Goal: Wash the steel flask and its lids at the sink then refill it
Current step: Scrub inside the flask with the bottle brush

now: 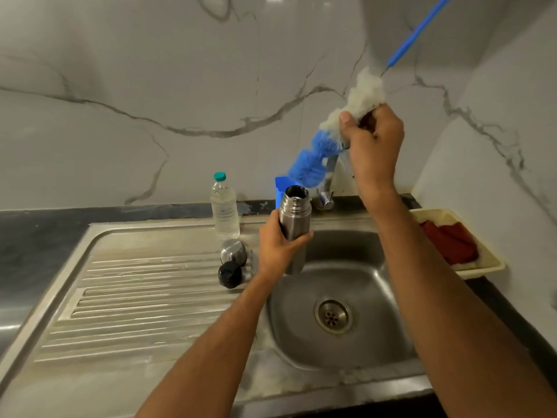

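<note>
White marble-veined wall tiles behind a stainless steel sink (301,354) with a ribbed drainboard on its left side. My left hand (278,247) has its fingers curled round the body of the open cylindrical steel flask (294,220), held upright over the back-left edge of the sink bowl, mouth up. My right hand (372,137) is raised above the sink and grips the long bottle brush (313,159) by its bristle section: white bristles in my fist, blue bristle tip pointing down just above the flask mouth, blue handle running up to the right. On the drainboard beside the bowl: domed steel cup lid (232,251) and black round inner stopper (230,276), touching. Clear plastic water bottle with teal cap (224,208) stands behind them. Right of the sink, a cream plastic basket (488,263) holding a red cloth (449,242).
</note>
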